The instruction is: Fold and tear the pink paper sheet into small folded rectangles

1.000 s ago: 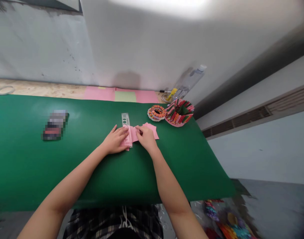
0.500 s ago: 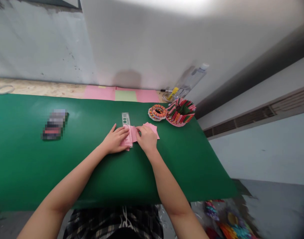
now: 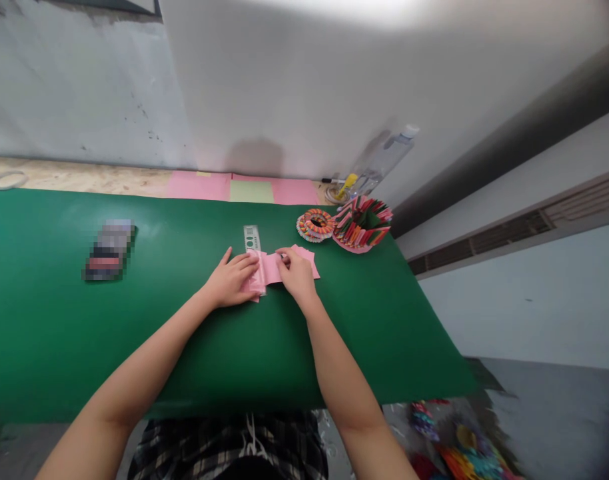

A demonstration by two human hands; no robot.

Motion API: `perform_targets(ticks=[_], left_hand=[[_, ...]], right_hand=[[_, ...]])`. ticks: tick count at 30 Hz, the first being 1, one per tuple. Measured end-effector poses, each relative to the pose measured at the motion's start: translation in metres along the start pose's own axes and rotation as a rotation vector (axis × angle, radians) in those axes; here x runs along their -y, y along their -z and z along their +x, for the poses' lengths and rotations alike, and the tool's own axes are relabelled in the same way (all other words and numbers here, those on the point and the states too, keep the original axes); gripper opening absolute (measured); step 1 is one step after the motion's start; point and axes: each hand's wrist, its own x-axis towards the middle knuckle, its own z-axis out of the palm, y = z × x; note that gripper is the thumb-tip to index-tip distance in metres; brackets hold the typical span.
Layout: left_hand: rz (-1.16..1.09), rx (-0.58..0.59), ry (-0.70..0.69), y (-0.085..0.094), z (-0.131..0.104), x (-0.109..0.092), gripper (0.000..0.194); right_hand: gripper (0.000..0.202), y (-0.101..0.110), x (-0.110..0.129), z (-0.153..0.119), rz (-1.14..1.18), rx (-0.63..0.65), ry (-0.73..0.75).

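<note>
on the left of our table [image 3: 199, 360], a blurred dark object [image 3: 109, 252] lies well apart from our hands. next comes our left hand [image 3: 229, 280], palm down, its grip spread: the fingers reach across a clear ruler [image 3: 252, 238] and press it onto pink paper [image 3: 272, 269]. that paper sticks out past the ruler's right edge, lying between our two hands. our right hand [image 3: 298, 275] touches its right end, thumb and fingers curled close together; something small and dark shows there, but we cannot tell whether the grip pinches it or the paper. more pink pieces [image 3: 312, 261] lie partly beneath this hand. beyond them sit a striped paper ring [image 3: 307, 231] and, just beside it, a folded-paper basket [image 3: 358, 240].
</note>
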Motion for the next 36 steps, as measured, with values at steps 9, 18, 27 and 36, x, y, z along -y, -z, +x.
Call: perform_targets(ticks=[9,18,27,36], left_hand=[[0.021,0.009,0.001,0.002,0.002,0.0,0.058],[0.06,0.002,0.009,0.0,0.002,-0.001,0.058],[0.053,0.012,0.003,0.002,0.001,-0.002,0.06],[0.067,0.023,0.009,0.004,0.002,-0.003,0.061]], right_hand=[[0.016,-0.002,-0.013,0.003,0.117,0.18,-0.127],[0.014,-0.004,-0.016,0.003,0.118,0.243,-0.094],[0.013,-0.006,-0.015,-0.005,0.128,0.168,-0.11],[0.016,-0.004,-0.002,-0.011,-0.064,0.181,-0.051]])
